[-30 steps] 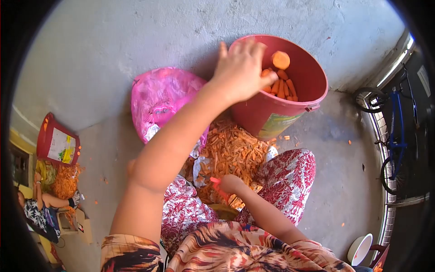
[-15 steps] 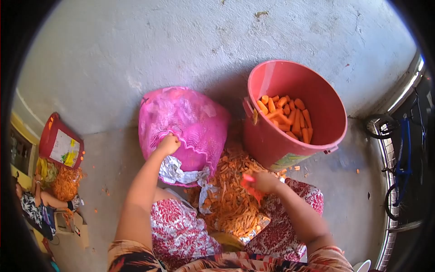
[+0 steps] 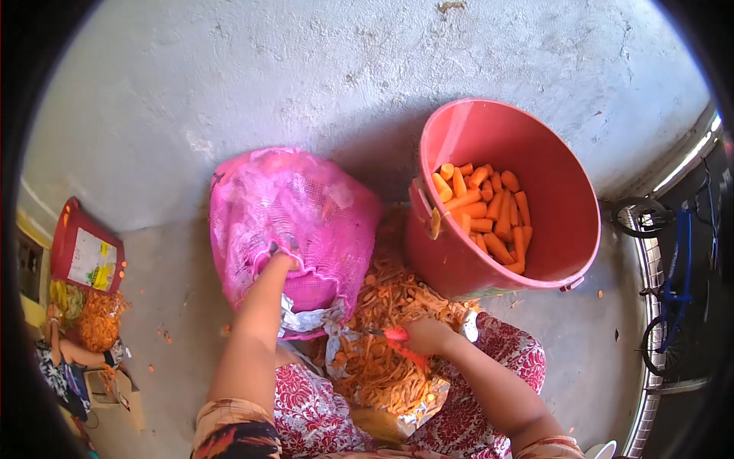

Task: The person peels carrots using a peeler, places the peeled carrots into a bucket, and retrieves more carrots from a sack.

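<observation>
My left hand (image 3: 284,257) reaches into the mouth of a pink mesh sack (image 3: 306,191), and its fingers are hidden by the mesh. Crumpled whitish sheeting (image 3: 306,315) sticks out at the sack's lower edge. A red-handled peeler (image 3: 397,336) is in my closed right hand (image 3: 428,335), its dark tip pointing left. Below and around it lies a heap of orange carrot peelings (image 3: 390,375) between my knees. Peeled carrots (image 3: 493,210) lie inside a large red bucket (image 3: 558,256) just beyond my right hand.
A painted wall (image 3: 306,69) rises behind the sack and bucket. At far left, another person (image 3: 65,367) sits by a second red bucket (image 3: 88,249), a pile of peelings (image 3: 101,321) and a cardboard box (image 3: 115,394). A blue bicycle (image 3: 677,283) stands at right.
My left hand has gone from the sack's gathered edge into its mouth. The right hand has shifted slightly left and down with the peeler.
</observation>
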Tool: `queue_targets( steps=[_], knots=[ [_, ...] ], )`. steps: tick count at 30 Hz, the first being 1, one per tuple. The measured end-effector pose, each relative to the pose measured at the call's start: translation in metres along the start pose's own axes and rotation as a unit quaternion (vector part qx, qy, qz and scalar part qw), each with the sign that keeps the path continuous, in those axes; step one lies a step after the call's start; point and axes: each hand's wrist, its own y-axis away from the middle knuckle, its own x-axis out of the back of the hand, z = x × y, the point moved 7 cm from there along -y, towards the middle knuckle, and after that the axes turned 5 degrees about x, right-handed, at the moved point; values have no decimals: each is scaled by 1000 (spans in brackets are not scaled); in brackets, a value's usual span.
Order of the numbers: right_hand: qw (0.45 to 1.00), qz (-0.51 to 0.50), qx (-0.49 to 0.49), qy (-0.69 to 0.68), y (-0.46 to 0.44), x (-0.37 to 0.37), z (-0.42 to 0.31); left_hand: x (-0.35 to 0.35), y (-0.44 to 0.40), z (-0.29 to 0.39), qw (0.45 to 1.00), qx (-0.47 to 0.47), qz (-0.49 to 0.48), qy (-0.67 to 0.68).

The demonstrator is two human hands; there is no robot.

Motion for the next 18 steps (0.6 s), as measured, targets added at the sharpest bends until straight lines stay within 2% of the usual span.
queue_targets(
  steps=[8,18],
  knots=[
    [997,-81,-2,12,-9,-10,-9,12,4,10,996,-9,57,66],
    [997,-76,-2,1,-13,-19,-2,9,7,3,993,-11,77,90]
  ],
)
